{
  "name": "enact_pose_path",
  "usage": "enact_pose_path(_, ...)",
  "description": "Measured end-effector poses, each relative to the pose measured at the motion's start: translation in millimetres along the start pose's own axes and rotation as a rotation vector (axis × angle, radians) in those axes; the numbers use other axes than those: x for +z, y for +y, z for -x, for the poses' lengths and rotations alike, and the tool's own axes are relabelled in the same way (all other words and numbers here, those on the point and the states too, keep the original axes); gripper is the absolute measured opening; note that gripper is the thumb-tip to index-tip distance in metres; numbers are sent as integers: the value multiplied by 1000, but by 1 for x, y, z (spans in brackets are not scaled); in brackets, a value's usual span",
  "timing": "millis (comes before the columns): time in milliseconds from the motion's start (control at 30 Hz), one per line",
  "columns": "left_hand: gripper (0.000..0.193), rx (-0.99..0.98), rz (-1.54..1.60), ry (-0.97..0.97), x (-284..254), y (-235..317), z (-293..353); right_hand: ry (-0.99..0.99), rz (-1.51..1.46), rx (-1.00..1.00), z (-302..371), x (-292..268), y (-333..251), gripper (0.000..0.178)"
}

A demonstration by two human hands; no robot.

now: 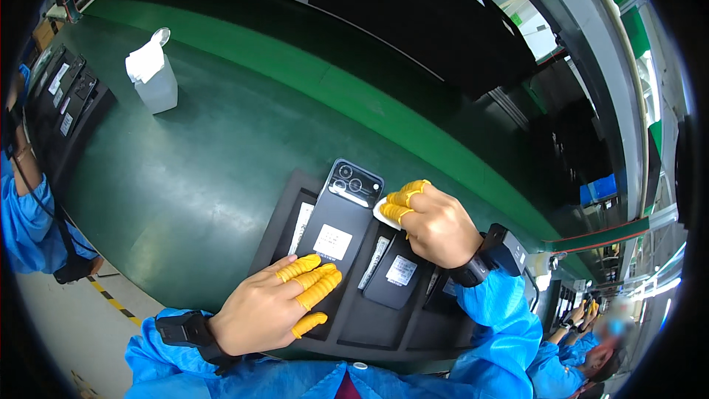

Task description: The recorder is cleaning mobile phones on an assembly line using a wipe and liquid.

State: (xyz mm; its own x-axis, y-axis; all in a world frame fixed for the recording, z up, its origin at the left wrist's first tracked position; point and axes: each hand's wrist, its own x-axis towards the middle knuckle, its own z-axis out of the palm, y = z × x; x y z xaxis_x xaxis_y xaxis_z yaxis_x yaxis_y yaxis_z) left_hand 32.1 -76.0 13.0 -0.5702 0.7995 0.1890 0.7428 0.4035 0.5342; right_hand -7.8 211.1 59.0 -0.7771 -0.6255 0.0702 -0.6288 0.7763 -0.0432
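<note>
Smartphone (341, 225), dark, back up, lies on the black slotted tray (277, 225) at six o'clock. Left hand (277, 303) presses flat on its lower end, fingers spread; right hand (432, 222) pinches a white wipe (385, 214) at its three o'clock edge.

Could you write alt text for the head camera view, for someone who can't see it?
A person's left hand, in yellow fingertip covers, presses on a dark phone lying back-up in a black tray, while the right hand holds a small white cloth at the phone's edge. The tray sits on a green belt.
</note>
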Motion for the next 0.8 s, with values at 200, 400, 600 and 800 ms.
enact_pose_path(200, 57, 23, -14, -9, 4, -3, -6, 341, -50, -66, -63, 26, -1, 29)
enact_pose_path(400, 56, -20, 15, 33, 3, 1, 1, 231, -13, -163, -25, 15, -7, 27)
enact_pose_path(600, 56, 1, 54, 78, 5, 1, -3, 313, -92, -135, -48, 12, -10, 37)
enact_pose_path(800, 62, -2, 48, 33, 3, 1, 4, 229, -39, -209, -32, 18, -15, 31)
